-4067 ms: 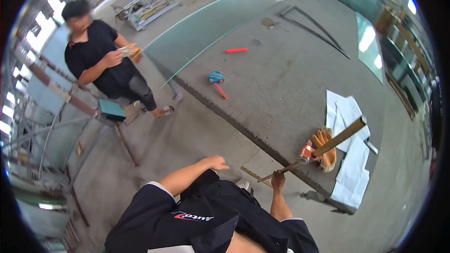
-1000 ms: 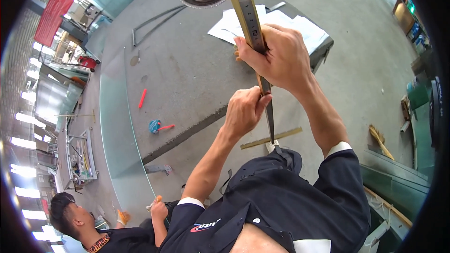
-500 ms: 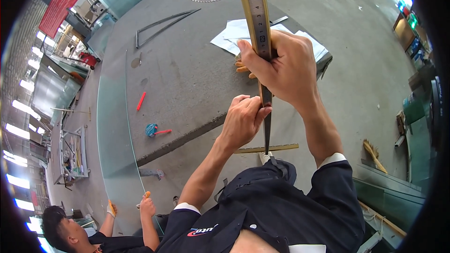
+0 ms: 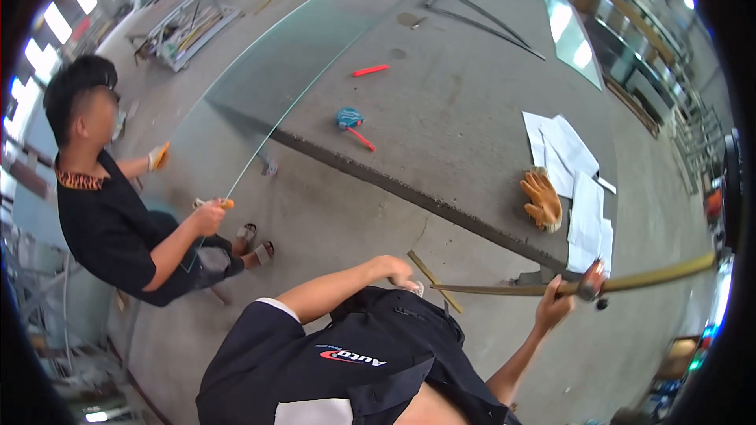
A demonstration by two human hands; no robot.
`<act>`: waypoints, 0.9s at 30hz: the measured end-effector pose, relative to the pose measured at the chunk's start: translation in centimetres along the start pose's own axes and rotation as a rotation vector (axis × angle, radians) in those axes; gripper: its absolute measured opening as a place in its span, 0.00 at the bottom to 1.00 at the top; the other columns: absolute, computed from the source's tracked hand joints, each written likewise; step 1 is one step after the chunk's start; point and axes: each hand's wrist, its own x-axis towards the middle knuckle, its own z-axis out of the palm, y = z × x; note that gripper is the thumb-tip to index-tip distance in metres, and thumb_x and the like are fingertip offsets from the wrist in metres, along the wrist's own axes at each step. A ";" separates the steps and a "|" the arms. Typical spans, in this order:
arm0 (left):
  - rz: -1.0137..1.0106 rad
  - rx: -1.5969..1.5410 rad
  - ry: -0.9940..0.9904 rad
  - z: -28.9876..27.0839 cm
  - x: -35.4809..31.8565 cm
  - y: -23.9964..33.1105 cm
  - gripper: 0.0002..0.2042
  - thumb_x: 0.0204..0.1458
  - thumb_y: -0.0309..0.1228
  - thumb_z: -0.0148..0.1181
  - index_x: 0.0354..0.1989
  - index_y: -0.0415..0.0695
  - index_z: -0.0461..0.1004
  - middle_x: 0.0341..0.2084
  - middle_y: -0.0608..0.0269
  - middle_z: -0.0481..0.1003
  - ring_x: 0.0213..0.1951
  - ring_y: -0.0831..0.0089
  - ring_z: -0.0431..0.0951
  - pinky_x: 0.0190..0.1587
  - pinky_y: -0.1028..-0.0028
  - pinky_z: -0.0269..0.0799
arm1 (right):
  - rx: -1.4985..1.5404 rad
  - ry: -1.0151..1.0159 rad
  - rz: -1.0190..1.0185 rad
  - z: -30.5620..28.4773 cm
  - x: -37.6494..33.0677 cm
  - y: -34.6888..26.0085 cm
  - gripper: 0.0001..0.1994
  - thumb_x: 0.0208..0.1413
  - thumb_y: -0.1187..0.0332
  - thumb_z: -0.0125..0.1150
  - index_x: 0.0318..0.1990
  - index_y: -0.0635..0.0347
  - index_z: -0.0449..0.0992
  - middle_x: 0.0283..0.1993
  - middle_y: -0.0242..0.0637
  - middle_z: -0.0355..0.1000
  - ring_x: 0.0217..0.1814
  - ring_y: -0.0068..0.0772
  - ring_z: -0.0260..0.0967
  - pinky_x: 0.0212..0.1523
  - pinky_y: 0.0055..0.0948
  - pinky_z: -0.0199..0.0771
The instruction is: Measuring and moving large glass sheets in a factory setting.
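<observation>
My right hand (image 4: 554, 303) is closed round a long brass-coloured T-square ruler (image 4: 661, 273), beside the metal sliding head (image 4: 591, 282) on it. The ruler lies across in front of me past the table's near right corner, its far end reaching the right rim of the view. Its short crossbar (image 4: 429, 274) is near my waist. My left hand (image 4: 396, 271) is off the ruler, close to my dark clothing. Its fingers look curled, and what they hold, if anything, is hidden.
On the grey table (image 4: 465, 102) are papers (image 4: 561, 145), a work glove (image 4: 542, 198), a blue tape measure (image 4: 349, 117), a red marker (image 4: 370, 71) and a black angled frame (image 4: 480, 20). A co-worker (image 4: 118, 220) at the left grips a glass sheet (image 4: 291, 63) overhanging the table.
My left hand has let go of the ruler and moved toward my waist. My right hand has swung the ruler down and out to the right. The view has turned left.
</observation>
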 end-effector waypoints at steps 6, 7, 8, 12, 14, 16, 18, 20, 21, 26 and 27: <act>-0.272 -0.457 0.236 9.2 0.2 -8.7 0.33 0.58 0.61 0.46 0.50 0.39 0.77 0.48 0.46 0.78 0.50 0.49 0.77 0.52 0.57 0.72 | -0.014 -0.049 0.045 3.9 -6.1 7.5 0.16 0.60 0.64 0.61 0.27 0.70 0.75 0.21 0.45 0.70 0.21 0.38 0.67 0.26 0.38 0.67; -0.336 -0.551 0.322 10.4 1.1 -9.6 0.33 0.58 0.60 0.47 0.50 0.40 0.77 0.48 0.47 0.78 0.50 0.50 0.77 0.52 0.57 0.72 | -0.059 -0.074 0.100 4.1 -6.8 8.9 0.16 0.60 0.64 0.61 0.27 0.70 0.75 0.21 0.45 0.71 0.21 0.40 0.66 0.26 0.38 0.67; -0.374 -0.558 0.362 11.7 1.5 -10.3 0.30 0.58 0.58 0.50 0.50 0.41 0.77 0.48 0.48 0.78 0.51 0.51 0.77 0.52 0.57 0.72 | -0.068 -0.074 0.124 4.6 -7.2 10.0 0.16 0.60 0.63 0.61 0.27 0.70 0.75 0.21 0.45 0.71 0.21 0.41 0.66 0.26 0.39 0.67; -0.480 -0.650 0.458 17.6 3.7 -14.1 0.29 0.57 0.57 0.50 0.44 0.40 0.80 0.42 0.45 0.79 0.47 0.47 0.78 0.50 0.56 0.72 | -0.144 -0.063 0.266 5.4 -8.4 13.7 0.19 0.59 0.59 0.62 0.28 0.71 0.77 0.24 0.50 0.73 0.25 0.49 0.71 0.29 0.43 0.69; -0.587 -0.723 0.482 19.3 4.0 -15.0 0.26 0.56 0.55 0.53 0.47 0.43 0.80 0.43 0.50 0.80 0.47 0.53 0.79 0.51 0.59 0.73 | -0.155 -0.043 0.292 5.6 -7.9 15.8 0.20 0.58 0.57 0.61 0.29 0.71 0.78 0.26 0.52 0.75 0.28 0.53 0.72 0.32 0.46 0.70; -0.626 -0.745 0.485 19.3 3.4 -14.9 0.26 0.56 0.55 0.53 0.46 0.44 0.81 0.42 0.50 0.81 0.46 0.53 0.80 0.51 0.60 0.73 | -0.209 0.007 0.327 5.6 -7.3 18.7 0.22 0.58 0.54 0.60 0.33 0.72 0.79 0.31 0.55 0.78 0.35 0.59 0.75 0.37 0.50 0.72; -0.683 -0.784 0.500 19.3 3.0 -15.3 0.26 0.56 0.56 0.52 0.45 0.45 0.81 0.41 0.51 0.81 0.46 0.54 0.80 0.50 0.60 0.73 | -0.225 0.002 0.331 5.8 -6.0 19.9 0.23 0.58 0.53 0.60 0.33 0.72 0.79 0.31 0.56 0.77 0.35 0.59 0.75 0.37 0.50 0.71; -0.672 -0.741 0.499 19.5 3.4 -15.7 0.26 0.56 0.56 0.53 0.44 0.44 0.81 0.40 0.51 0.81 0.46 0.54 0.80 0.50 0.60 0.73 | -0.217 0.018 0.358 5.5 -5.8 20.9 0.24 0.58 0.53 0.60 0.33 0.73 0.79 0.30 0.57 0.76 0.34 0.60 0.74 0.37 0.51 0.71; -0.657 -0.699 0.503 19.1 3.4 -15.8 0.27 0.56 0.56 0.53 0.43 0.43 0.81 0.40 0.52 0.81 0.46 0.55 0.80 0.50 0.60 0.73 | -0.212 0.024 0.363 5.6 -5.3 21.0 0.24 0.58 0.53 0.60 0.33 0.73 0.79 0.30 0.57 0.76 0.34 0.60 0.74 0.37 0.51 0.71; -0.619 -0.776 0.582 17.3 5.0 -15.1 0.28 0.56 0.55 0.52 0.44 0.39 0.80 0.41 0.48 0.80 0.46 0.54 0.80 0.48 0.59 0.74 | -0.099 -0.036 0.255 8.4 -3.1 24.9 0.21 0.61 0.54 0.60 0.31 0.69 0.76 0.22 0.42 0.69 0.25 0.31 0.60 0.28 0.37 0.66; -0.601 -0.827 0.594 16.6 5.7 -14.8 0.29 0.56 0.55 0.51 0.45 0.37 0.79 0.43 0.43 0.79 0.48 0.50 0.78 0.50 0.57 0.72 | 0.021 -0.015 0.255 9.4 -2.2 24.6 0.20 0.61 0.54 0.60 0.30 0.67 0.75 0.21 0.39 0.67 0.24 0.31 0.59 0.27 0.36 0.65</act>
